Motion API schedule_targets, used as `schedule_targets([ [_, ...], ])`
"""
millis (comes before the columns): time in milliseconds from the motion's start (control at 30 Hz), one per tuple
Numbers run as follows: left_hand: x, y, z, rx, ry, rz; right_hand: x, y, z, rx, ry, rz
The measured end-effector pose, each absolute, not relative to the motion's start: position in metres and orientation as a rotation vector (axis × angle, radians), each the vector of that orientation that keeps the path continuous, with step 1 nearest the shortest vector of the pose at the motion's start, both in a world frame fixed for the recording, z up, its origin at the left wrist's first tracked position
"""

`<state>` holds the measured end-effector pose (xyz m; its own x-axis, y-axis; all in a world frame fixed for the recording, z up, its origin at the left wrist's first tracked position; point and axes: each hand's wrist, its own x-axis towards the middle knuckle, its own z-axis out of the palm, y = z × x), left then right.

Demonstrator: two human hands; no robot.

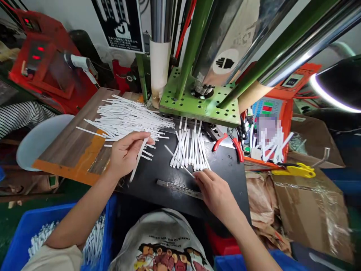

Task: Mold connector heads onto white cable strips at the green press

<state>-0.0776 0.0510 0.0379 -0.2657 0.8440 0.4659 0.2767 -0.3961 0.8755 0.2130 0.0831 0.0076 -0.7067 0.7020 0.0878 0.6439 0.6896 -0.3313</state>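
My left hand (126,152) pinches one end of a white strip (137,162), which slants down toward the table's front edge. Behind that hand spreads a big pile of white strips (126,116). In my right hand (213,188) is the end of another thin white strip (179,162), pointing up and to the left. Just beyond it, two fanned bunches of white strips (191,146) lie on the black table top (225,180), below the green press plate (172,103). A flat metal strip (177,189) lies between my hands, nearer the front edge.
Red-handled pliers (238,148) lie right of the bunches. Further right are an orange machine (287,109), more white strips and a yellow-handled tool (301,170). Green posts rise above the plate. A blue bin (28,222) of white strips stands lower left. A striped sleeve (24,116) shows far left.
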Motion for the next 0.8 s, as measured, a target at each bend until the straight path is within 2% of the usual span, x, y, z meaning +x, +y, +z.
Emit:
schedule_targets([
  [167, -0.035, 0.028, 0.005, 1.744, 1.403, 1.434, 0.235, 0.04, -0.02, -0.992, -2.289, 0.671],
  [367, 0.009, 0.002, -0.029, 2.094, 1.327, 1.14, 0.227, 0.03, -0.031, -0.951, -2.22, 0.642],
  [500, 0.012, 0.0, -0.027, 2.213, 1.382, 0.943, 0.224, 0.03, -0.039, -0.914, -2.282, 0.623],
  [633, 0.013, -0.003, -0.024, 2.38, 1.387, 0.893, 0.227, 0.031, -0.041, -0.868, -2.323, 0.627],
  [800, 0.001, 0.001, -0.018, 2.392, 1.347, 0.772, 0.232, 0.065, -0.01, -0.727, -2.613, 0.9],
])
